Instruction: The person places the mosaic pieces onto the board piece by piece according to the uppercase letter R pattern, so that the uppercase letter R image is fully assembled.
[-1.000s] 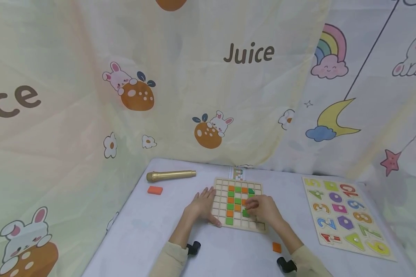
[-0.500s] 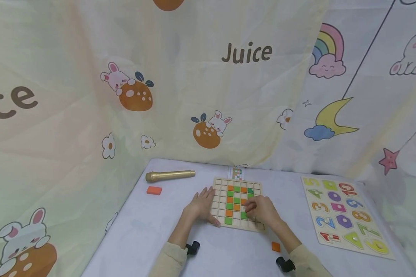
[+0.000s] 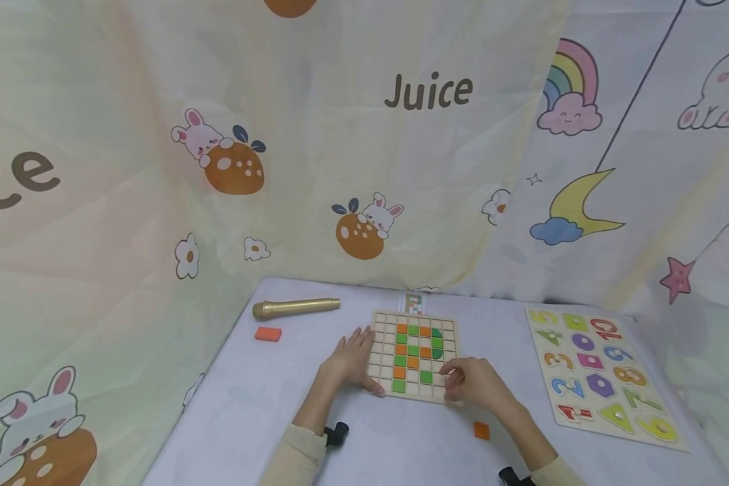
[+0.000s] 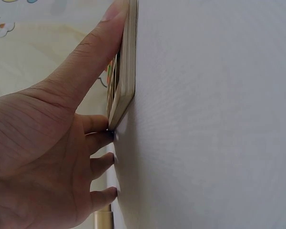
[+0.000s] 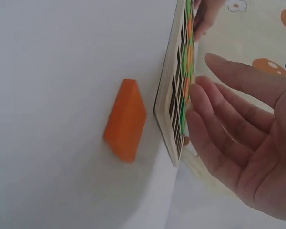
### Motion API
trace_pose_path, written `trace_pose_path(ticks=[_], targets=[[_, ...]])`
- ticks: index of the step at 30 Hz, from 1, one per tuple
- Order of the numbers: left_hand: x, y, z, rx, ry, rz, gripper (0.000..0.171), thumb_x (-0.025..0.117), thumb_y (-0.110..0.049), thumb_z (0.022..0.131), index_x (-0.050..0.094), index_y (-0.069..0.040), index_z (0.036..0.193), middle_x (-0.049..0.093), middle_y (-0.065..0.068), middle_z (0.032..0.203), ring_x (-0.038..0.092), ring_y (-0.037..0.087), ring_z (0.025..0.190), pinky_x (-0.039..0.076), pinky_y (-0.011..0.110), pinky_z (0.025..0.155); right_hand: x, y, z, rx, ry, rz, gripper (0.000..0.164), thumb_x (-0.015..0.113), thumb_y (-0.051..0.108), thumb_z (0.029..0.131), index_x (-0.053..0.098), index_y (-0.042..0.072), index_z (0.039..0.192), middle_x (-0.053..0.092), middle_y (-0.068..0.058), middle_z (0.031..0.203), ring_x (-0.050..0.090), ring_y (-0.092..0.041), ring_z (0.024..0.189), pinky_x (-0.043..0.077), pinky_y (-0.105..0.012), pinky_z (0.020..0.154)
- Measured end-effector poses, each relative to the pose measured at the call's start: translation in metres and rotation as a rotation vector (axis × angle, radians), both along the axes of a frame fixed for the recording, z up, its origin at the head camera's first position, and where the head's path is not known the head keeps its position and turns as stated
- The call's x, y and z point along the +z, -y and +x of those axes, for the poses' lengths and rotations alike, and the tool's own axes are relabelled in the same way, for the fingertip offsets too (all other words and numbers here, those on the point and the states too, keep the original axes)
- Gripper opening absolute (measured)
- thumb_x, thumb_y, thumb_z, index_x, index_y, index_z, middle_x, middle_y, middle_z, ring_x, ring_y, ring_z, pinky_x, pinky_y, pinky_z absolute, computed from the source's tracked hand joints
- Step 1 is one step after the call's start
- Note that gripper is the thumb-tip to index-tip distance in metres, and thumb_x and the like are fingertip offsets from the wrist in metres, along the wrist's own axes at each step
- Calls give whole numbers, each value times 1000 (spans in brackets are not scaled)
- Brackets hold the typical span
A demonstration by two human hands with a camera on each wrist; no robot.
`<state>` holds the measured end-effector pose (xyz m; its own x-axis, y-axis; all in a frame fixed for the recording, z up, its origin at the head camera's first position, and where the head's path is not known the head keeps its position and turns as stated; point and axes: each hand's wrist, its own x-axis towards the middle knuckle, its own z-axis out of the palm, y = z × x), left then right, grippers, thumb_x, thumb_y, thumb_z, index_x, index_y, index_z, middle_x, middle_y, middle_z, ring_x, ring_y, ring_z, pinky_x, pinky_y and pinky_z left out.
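A wooden grid board lies on the table, with orange and green tiles in some of its squares. At the right end of the pattern, a dark green round-cornered tile sits below a light green one. My left hand rests along the board's left side, fingers spread and thumb at the near edge. Over the board's right near corner hovers my right hand, its fingers loosely bent with nothing between them and the thumb. A loose orange tile lies nearer me, below the right hand.
A gold microphone and a red-orange block lie at the back left. On the right is a number-and-shape puzzle board. Behind the grid board a small printed pattern card lies close to the curtain.
My right hand has drawn back from the pattern toward the board's near right corner, uncovering the dark green round-cornered tile in its square. The left hand stays put.
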<state>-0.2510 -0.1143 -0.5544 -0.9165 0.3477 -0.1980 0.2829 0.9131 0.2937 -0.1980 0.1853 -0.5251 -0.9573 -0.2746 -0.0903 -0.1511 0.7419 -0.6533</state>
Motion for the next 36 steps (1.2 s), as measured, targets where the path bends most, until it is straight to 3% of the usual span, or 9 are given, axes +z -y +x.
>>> trace_pose_path(ticks=[3,7,12,16,19,23,30,36], targets=[[0,0,0,1,2,0,145,92,-70,57,24,-4,165,21,13,173,17,34,160,20,58,128,-1,-6,8,-5,22,23,41,94,4,72,75,10,108,68,6,77,62,-11,70,54,-27,64],[1,1,1,6,11,14,143,94,-67,58,23,-4,165,20,14,173,16,35,160,18,58,128,-4,-15,19,-7,67,32,37,96,8,69,70,12,94,67,5,78,59,-13,69,52,-26,63],[-4,3,-1,6,3,35,144,93,-68,58,23,-3,165,21,15,173,16,36,160,18,60,128,-7,-27,29,62,136,45,40,99,13,65,68,14,91,66,4,82,59,-15,74,52,-26,64],[-2,3,-2,9,13,27,143,94,-67,59,22,-4,165,19,14,173,15,35,160,16,57,129,-11,-32,35,113,185,40,40,98,10,66,69,15,93,65,2,83,58,-17,76,52,-26,62],[-7,4,-4,8,11,28,145,93,-70,57,22,-4,166,19,14,173,15,35,160,17,59,128,-13,-32,40,126,206,32,37,94,2,68,69,15,91,64,0,81,58,-18,74,52,-27,58],[-10,4,-4,8,6,40,148,93,-71,54,23,-5,165,21,14,173,17,35,160,19,61,127,-11,-31,45,123,202,55,37,92,-3,67,68,15,89,63,0,80,58,-19,75,53,-29,58],[-4,2,-1,7,6,35,144,94,-69,57,24,-4,165,21,14,173,16,35,160,18,59,128,-5,-41,50,89,78,188,43,92,-7,60,69,18,85,63,8,81,56,-14,76,53,-31,69],[0,1,0,-3,4,14,145,92,-70,57,23,-4,166,20,14,173,16,34,160,19,58,128,-7,-52,51,62,114,175,43,91,-9,60,69,16,86,62,5,76,56,-16,73,51,-29,65]])
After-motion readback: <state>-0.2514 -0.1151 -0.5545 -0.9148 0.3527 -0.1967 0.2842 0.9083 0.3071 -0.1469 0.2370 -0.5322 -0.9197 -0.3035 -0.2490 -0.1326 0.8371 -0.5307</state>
